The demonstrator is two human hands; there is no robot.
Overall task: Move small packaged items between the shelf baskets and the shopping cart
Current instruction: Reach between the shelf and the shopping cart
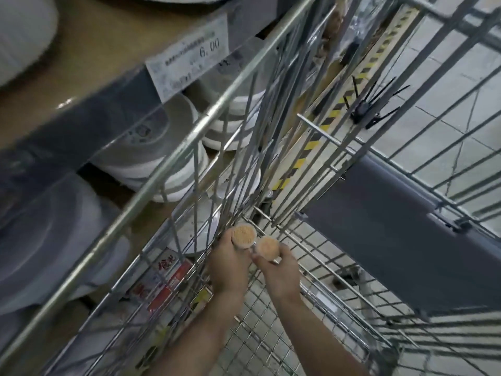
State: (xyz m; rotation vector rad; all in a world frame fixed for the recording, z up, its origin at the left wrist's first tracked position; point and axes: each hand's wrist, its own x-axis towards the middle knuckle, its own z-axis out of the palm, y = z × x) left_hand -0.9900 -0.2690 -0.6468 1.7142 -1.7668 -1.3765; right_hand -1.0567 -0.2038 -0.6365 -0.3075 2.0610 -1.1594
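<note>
Both my hands reach down inside the wire shopping cart [173, 156], near its front left corner. My left hand [229, 267] grips a small round container [243, 235] whose orange-tan end faces the camera. My right hand [282, 270] grips a second round container [267, 248] of the same kind, just right of the first. The two containers nearly touch, low over the cart's mesh floor [271, 329]. No shelf basket is in view.
Stacks of white plates and bowls [151, 158] fill the shelf left of the cart, under a price tag [187, 63] reading 6.00. A grey plastic child-seat flap [406, 232] lies in the cart at right. Yellow-black floor tape [339, 109] and a black object [366, 112] lie beyond.
</note>
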